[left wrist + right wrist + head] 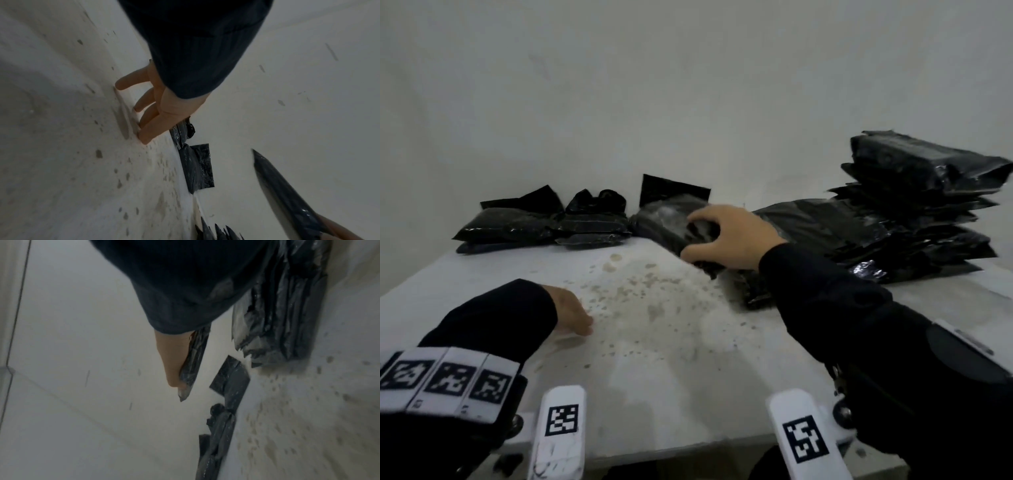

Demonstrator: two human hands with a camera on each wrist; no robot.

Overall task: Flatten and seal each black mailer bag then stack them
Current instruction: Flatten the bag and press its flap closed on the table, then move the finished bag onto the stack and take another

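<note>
- At the far middle of the table [688, 359], my right hand [732, 240] curls over a filled black mailer bag [671, 219], thumb on its near edge and fingers hooked over the top; the bag sits just off the stack [914, 205] on my right.
- My left hand [571, 313] holds nothing, fingers straight and tips resting on the bare tabletop.
- I judge the bag light and soft: a padded bulge under slick, shiny film that will slide and crinkle, so I would take it by the edges around the filling, not by the loose flap [674, 190].
- More bags [541, 222] wait at the far left, one with a bunched top.
- Hidden: my sleeve covers the near end of the bag, and I cannot tell whether its flap is sealed.
- Motion blur smears the stack's edges, so I cannot count its bags.
</note>
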